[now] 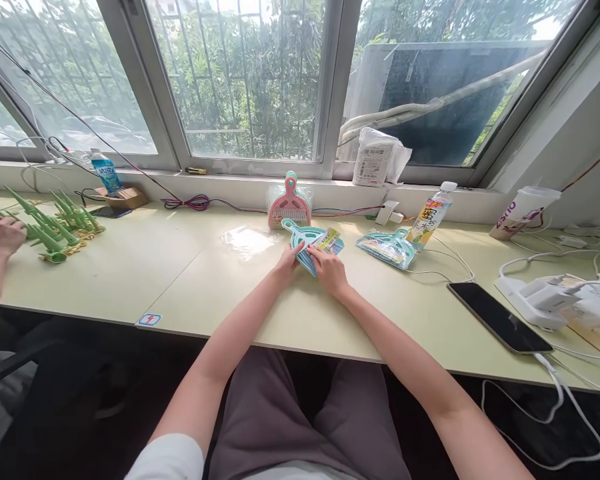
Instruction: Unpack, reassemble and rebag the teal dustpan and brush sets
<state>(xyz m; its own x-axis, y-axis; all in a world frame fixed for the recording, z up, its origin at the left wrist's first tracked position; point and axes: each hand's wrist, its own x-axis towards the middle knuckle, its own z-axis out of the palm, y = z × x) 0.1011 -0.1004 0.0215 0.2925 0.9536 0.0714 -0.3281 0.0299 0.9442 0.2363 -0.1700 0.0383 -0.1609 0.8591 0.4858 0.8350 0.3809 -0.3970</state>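
Observation:
A teal mini dustpan and brush set (303, 232) with a yellow-green label card (329, 239) is tilted above the table in front of me. My left hand (288, 260) grips its left edge, thumb on top. My right hand (330, 270) is closed at its lower right side, fingers pressed near the card's lower end; the fingertips' underside is hidden. Behind it, a pink dustpan and brush set (283, 205) stands against the sill. A second teal dustpan set (387, 248) lies to the right, and a clear plastic wrapper (249, 241) lies to the left.
On the right are a drink bottle (431, 215), a phone (497, 317), a cup (525, 212) and a power strip (535, 300) with cables. Leftward, another person's hand (0, 237) is by green spiky plastic pieces (55, 230). A cable bundle (186, 203) lies by the sill.

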